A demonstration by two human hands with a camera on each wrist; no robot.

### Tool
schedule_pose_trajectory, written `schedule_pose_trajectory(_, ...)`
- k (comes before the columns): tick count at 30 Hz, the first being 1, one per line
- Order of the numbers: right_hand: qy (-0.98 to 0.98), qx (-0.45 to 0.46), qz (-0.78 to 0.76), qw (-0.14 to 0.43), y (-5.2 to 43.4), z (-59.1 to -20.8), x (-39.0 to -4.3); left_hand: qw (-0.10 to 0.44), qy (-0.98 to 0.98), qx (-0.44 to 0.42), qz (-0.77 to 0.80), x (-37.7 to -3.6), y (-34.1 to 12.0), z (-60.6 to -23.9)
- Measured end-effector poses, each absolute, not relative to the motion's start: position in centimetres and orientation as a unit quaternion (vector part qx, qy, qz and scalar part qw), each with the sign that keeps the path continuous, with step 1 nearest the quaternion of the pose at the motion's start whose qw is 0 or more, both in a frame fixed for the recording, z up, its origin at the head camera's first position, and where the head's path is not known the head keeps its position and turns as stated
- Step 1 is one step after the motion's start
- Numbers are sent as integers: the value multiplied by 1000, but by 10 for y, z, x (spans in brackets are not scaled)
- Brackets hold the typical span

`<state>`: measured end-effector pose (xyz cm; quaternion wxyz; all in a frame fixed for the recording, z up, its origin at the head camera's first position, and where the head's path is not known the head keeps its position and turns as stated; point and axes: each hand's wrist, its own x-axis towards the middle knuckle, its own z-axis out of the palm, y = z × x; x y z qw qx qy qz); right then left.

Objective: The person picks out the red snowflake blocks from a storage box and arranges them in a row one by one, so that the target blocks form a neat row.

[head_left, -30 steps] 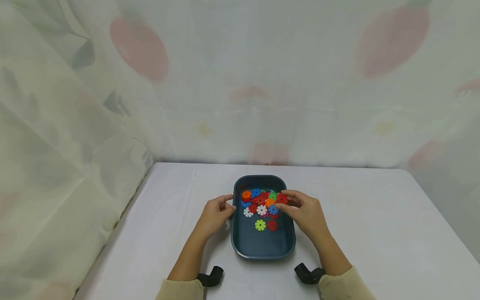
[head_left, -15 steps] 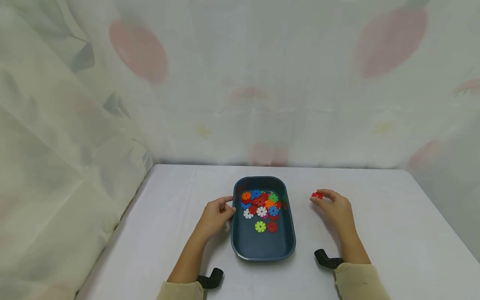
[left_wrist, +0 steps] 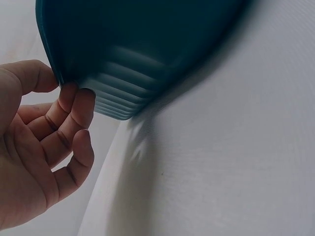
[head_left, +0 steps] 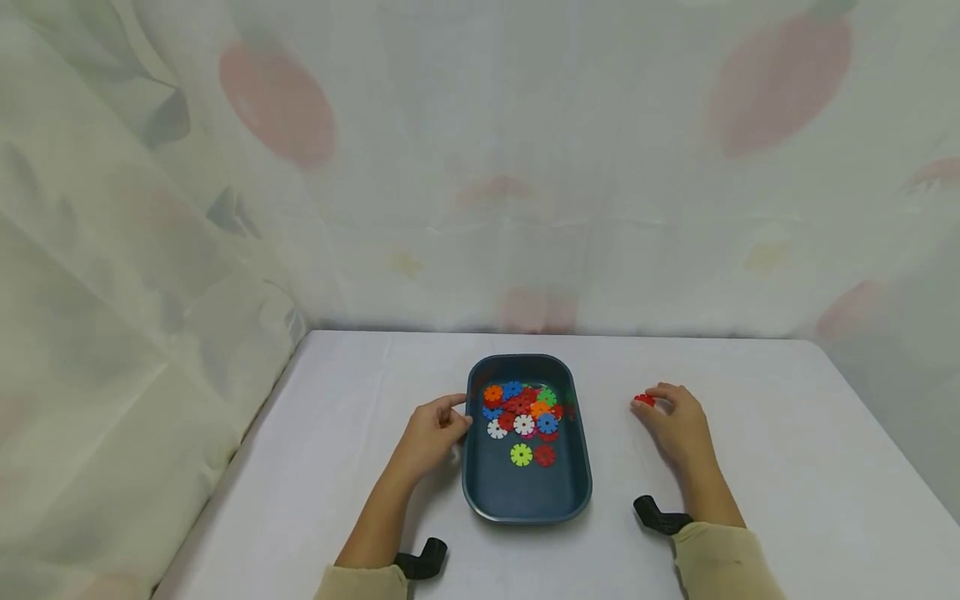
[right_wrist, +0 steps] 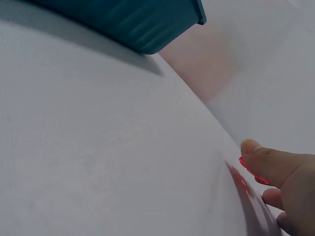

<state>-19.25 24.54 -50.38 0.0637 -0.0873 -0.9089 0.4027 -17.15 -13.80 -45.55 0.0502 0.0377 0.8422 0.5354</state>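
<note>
White table (head_left: 750,467) with a dark blue plastic tray (head_left: 525,500) of bright toy gears in the middle; left hand (head_left: 431,433) gripping its left rim; right hand (head_left: 678,425) pinching a small red plastic gear (head_left: 643,400), low over the table right of the tray

Dark teal tray (head_left: 525,500) (multicoloured discs (head_left: 522,408)), red disc (head_left: 644,400).

My left hand (head_left: 431,432) grips a smooth, ribbed plastic tray (head_left: 525,500); the white table (head_left: 337,433) looks matt; my disc (head_left: 644,401) is glossy plastic.
</note>
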Motion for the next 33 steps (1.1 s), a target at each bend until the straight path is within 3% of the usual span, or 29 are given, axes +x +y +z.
schedule_pose_trajectory(7, -931, -57, 348, 89, 242, -509, -193, 52, 845, 36, 531, -171, -138, -457)
schedule_pose_trajectory(24, -934, -62, 340, 87, 243, -509, -195, 45, 838, 40, 543, -172, -138, -459)
schedule_pose_trajectory(33, -933, -61, 343, 87, 241, -506, -194, -40, 880, 69, 467, -173, -143, -470)
